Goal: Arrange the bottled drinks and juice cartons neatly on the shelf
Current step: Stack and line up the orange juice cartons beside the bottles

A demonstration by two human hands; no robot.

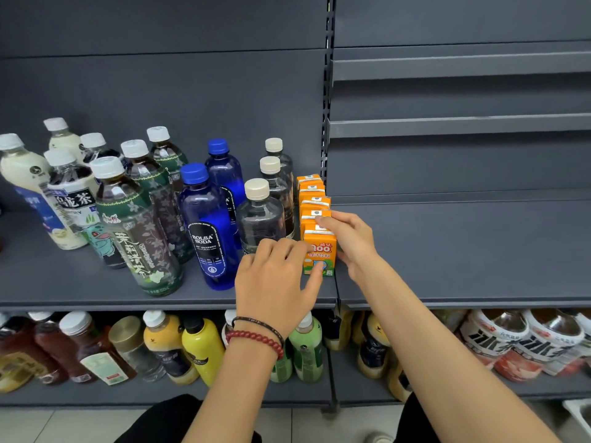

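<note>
The small orange cardboard juice carton [321,248] stands upright at the front right corner of the dark grey metal shelf [80,282], between both hands. The left hand [273,279] curls its fingers against the carton's left side with the thumb laid across its printed front. The right hand [353,243] grips it from the right, with the index finger on its top and the thumb low on its side.

Behind it, a row of matching orange cartons [311,195] runs back toward the slotted upright post [327,91], touching one another. Just left of the row stand three clear plastic bottles with cream caps [260,215], the nearest touching the left hand's knuckles. Further left are glossy blue bottles [208,231] and dark tea bottles with green flowered labels [137,231]. A red beaded bracelet [256,340] circles the left wrist.
</note>
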